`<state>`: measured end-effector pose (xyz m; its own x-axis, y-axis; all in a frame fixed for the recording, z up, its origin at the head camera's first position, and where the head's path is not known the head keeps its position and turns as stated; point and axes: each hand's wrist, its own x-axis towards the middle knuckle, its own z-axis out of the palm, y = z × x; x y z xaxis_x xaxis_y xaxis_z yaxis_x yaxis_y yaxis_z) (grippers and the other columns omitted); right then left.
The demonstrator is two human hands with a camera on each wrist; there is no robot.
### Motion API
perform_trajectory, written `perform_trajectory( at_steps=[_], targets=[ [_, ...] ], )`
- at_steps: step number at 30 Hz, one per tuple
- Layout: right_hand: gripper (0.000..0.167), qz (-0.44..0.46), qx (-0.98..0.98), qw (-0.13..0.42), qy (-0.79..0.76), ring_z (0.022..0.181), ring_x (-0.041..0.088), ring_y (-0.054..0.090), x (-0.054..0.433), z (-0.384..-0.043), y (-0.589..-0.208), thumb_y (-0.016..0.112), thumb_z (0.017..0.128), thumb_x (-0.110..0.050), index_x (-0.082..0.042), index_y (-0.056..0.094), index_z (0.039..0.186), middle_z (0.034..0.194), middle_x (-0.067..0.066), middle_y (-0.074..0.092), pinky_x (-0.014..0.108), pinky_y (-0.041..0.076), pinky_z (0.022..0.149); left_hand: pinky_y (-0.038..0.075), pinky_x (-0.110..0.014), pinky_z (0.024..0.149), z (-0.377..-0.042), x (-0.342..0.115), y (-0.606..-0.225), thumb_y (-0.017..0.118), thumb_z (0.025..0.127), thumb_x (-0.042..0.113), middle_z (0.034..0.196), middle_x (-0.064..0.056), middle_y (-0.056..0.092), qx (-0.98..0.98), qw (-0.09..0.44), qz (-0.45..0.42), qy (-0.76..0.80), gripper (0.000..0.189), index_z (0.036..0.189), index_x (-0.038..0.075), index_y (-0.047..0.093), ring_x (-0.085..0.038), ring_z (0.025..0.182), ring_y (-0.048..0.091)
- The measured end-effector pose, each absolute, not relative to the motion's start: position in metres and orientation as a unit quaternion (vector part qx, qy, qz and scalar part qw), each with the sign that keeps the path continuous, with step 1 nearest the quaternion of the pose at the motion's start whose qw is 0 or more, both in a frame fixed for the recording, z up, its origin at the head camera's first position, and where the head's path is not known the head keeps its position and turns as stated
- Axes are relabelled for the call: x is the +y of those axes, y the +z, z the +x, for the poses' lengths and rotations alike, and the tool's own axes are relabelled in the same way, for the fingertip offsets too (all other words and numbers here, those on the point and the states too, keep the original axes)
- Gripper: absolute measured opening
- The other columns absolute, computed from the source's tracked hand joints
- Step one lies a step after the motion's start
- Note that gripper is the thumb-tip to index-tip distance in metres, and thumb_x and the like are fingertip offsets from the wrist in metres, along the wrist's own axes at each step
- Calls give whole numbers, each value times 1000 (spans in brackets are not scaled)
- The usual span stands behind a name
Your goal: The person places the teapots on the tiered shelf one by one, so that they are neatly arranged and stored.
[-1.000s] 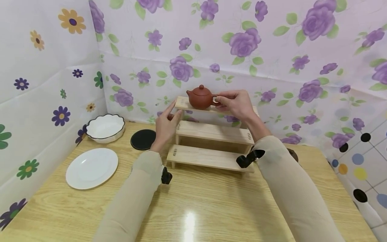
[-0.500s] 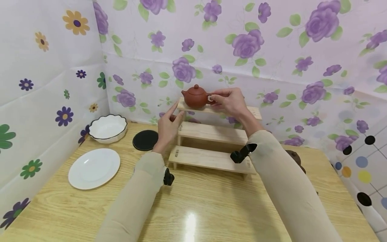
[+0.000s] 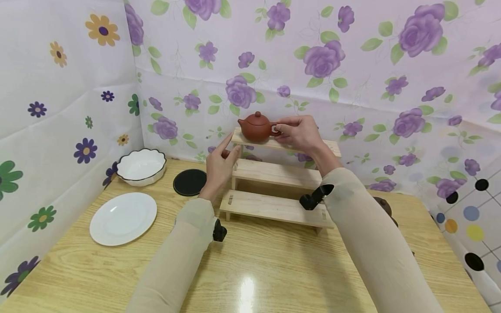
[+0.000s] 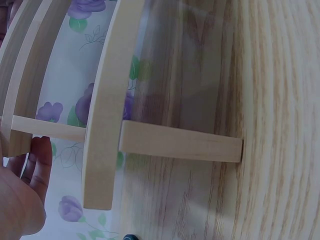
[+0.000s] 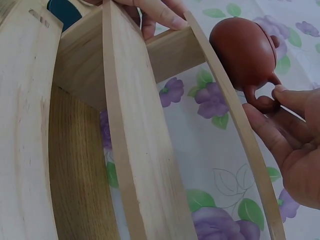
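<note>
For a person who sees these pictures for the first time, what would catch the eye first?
Probably the red-brown teapot at the top of the pale wooden rack, its handle pinched by the right hand. The left hand is at the rack's left end. Then perhaps the white plate and scalloped bowl at the table's left.

From above and behind the left hand (image 3: 220, 167) and right hand (image 3: 299, 131), the head view looks forward and down, far enough back to take in the desk (image 3: 274, 269), wooden rack (image 3: 274, 206) and flowered wall covering (image 3: 250, 34). The left wrist view looks past the left hand from close by, its picture turned sideways, the rack near the lens; the right wrist view, also close, faces the teapot (image 3: 256, 129) beside the right hand and shares both hands with the head view.
</note>
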<state>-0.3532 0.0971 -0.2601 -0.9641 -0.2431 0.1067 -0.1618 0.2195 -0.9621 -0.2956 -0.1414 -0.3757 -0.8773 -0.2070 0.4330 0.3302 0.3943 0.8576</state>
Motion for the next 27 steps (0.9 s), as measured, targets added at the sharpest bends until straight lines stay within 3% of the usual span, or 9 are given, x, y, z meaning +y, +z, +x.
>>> perform_trajectory(
  at_steps=[8, 14, 27],
  targets=[
    [27, -137, 788, 38, -599, 73, 21, 79, 97, -353, -255, 75, 99, -6, 8, 76, 122, 112, 25, 78, 34, 65, 73, 39, -32, 62, -294, -142, -375, 64, 107, 41, 69, 0, 52, -797, 240, -40, -553, 53, 158, 31, 53, -15, 59, 45],
    [28, -144, 793, 43, -590, 75, 22, 80, 95, -352, -253, 74, 99, -4, 9, 75, 123, 121, 33, 72, 35, 64, 76, 39, -32, 61, -294, -142, -375, 64, 107, 42, 69, 0, 52, -797, 240, -40, -553, 53, 157, 32, 53, -15, 59, 46],
    [27, -139, 804, 45, -576, 78, 22, 80, 96, -352, -252, 74, 100, -6, 8, 76, 122, 123, 31, 73, 35, 64, 78, 38, -31, 60, -294, -141, -376, 64, 107, 41, 69, 1, 51, -792, 236, -44, -561, 53, 158, 30, 53, -15, 59, 45]
  ],
)
